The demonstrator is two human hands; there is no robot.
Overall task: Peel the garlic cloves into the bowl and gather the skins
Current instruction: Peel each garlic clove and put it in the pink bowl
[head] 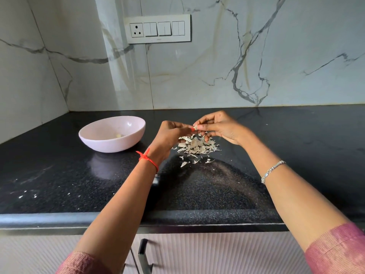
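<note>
A small garlic clove (195, 127) is pinched between the fingertips of my left hand (169, 135) and my right hand (219, 128), held above the counter. Directly under both hands lies a pile of pale garlic skins (197, 147), with a few loose flakes scattered toward me. A pale pink bowl (94, 143) stands to the left of the pile, and peeled garlic (118, 135) lies at its bottom.
The black speckled countertop (59, 175) runs to a rounded front edge close to me. A marble wall with a switch panel (158, 28) stands behind. Small white crumbs (27, 195) dot the counter at the left.
</note>
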